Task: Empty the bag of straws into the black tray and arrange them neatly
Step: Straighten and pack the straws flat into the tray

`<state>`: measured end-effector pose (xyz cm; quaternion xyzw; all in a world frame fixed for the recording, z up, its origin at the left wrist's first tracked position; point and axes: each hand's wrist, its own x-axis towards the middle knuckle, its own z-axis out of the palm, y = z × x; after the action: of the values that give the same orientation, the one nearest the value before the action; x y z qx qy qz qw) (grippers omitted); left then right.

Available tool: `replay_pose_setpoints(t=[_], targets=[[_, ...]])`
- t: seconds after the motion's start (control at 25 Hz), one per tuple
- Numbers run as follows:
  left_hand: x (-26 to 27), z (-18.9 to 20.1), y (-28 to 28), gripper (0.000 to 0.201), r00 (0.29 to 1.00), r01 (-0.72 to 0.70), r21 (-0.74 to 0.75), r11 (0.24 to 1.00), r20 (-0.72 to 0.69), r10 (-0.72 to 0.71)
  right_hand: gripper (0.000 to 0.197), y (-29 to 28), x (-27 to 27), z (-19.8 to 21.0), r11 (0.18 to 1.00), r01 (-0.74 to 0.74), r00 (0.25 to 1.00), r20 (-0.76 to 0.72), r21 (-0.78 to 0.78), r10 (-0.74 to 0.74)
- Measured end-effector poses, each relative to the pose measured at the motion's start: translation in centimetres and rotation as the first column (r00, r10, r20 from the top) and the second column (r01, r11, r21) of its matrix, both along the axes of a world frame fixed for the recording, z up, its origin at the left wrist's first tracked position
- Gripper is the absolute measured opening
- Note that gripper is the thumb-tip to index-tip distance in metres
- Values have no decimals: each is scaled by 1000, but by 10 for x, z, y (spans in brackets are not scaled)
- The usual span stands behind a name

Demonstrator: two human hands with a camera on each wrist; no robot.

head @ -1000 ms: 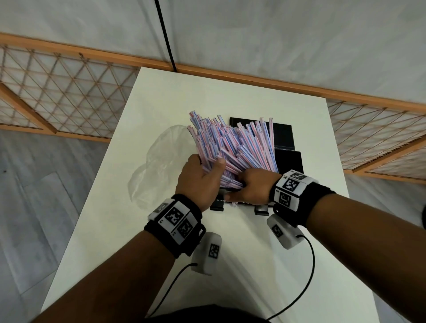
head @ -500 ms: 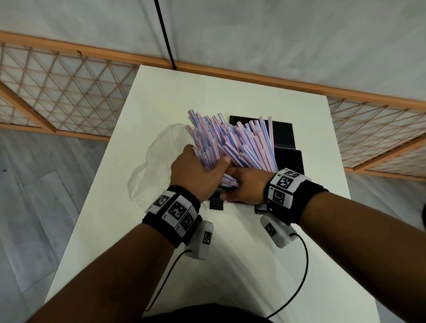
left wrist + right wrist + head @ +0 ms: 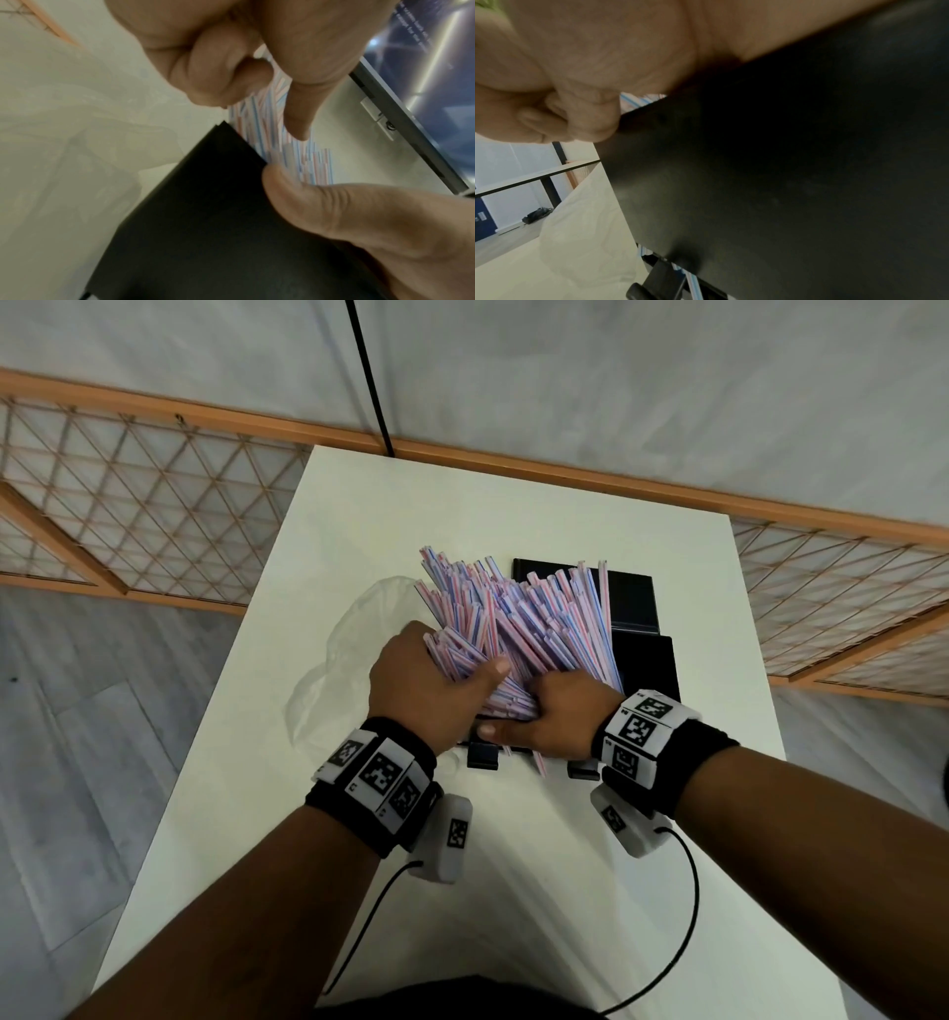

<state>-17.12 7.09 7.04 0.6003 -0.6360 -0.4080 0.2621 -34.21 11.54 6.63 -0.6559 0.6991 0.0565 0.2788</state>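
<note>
Striped straws (image 3: 518, 629): fanned bundle over black tray (image 3: 634, 603). Left hand (image 3: 426, 690) and right hand (image 3: 557, 716): fingers curled round bundle's near end. Empty clear bag (image 3: 354, 654): left of tray on white surface (image 3: 513, 505).

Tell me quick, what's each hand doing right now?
Left hand: grip closed around the fanned bundle of pink-and-blue striped plastic straws.
Right hand: grip closed on the same bundle's near end.

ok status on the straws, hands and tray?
Left hand and right hand both grip the straws, fanned untidily over the black tray. Empty bag lies left on the table. One straw sticks out past the tray's near edge.
</note>
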Motion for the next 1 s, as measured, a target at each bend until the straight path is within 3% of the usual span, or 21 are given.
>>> replay_pose_setpoints(t=[0.16,0.32,0.48,0.72,0.84,1.0], targets=[[-2,-8,-3,59,993,-14,114,993,-115,27,51,-1,5,13,997,28,999,30,73,-31],[-6,-15,-2,82,992,35,77,996,-126,-25,55,-8,9,13,989,25,993,113,147,-42],[-5,-15,-1,58,997,31,80,996,-79,-24,66,-12,8,15,985,-15,986,167,169,-14],[-2,0,3,37,996,6,-45,999,-86,-10,67,-11,15,10,982,-59,938,326,-178,115],[0,-1,7,34,998,16,-69,998,-66,-21,65,-8,8,4,979,-51,970,225,-196,96],[3,-9,7,45,998,-16,33,999,-58,18,64,3,-1,10,992,-90,990,97,-91,99]])
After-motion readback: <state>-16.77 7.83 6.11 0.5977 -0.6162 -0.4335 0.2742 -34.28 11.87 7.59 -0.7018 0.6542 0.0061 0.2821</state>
